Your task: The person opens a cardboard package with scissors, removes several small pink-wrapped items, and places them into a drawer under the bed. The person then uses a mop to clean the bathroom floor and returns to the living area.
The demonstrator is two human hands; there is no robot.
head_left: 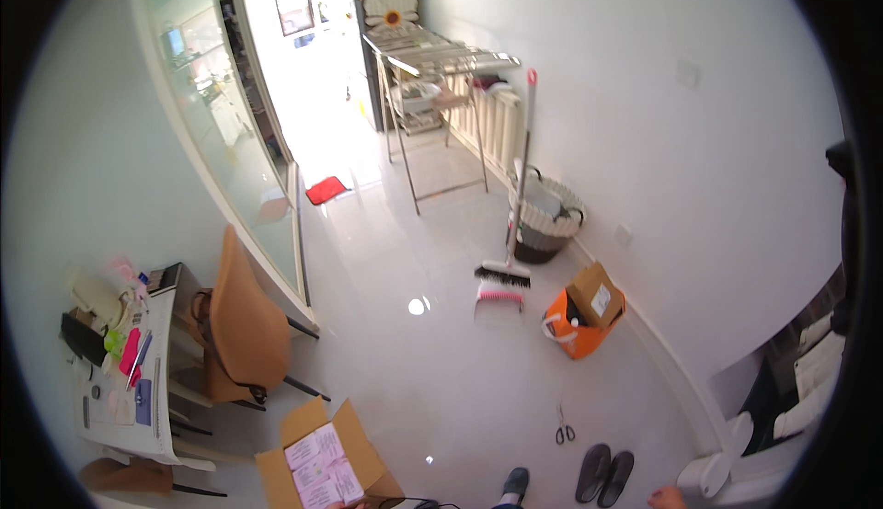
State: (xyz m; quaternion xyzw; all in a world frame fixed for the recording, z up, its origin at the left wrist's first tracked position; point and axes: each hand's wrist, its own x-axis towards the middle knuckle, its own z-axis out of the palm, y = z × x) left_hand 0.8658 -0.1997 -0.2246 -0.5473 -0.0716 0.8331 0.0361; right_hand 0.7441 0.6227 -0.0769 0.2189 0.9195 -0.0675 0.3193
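An open cardboard box (281, 479) stands at the bottom left of the head view, its flaps spread. Several pink-and-white printed packages (319, 464) fill it. Only some fingers of my left hand (347, 505) show, at the near edge of the box by the packages; their grip is hidden by the frame's edge. My right hand (666, 498) is partly in view at the bottom right, over the floor and apart from the box. Its nearest things are a pair of dark slippers (604, 476). A pair of scissors (565, 432) lies on the floor beyond them.
A tan chair (250, 316) stands by a cluttered white desk (163, 409) on the left. An orange bag (583, 340) holding a cardboard box, a broom (522, 185), dustpan (499, 305), laundry basket (545, 230) and drying rack (414, 185) line the right side. A dark cable (428, 504) lies near my foot (515, 485).
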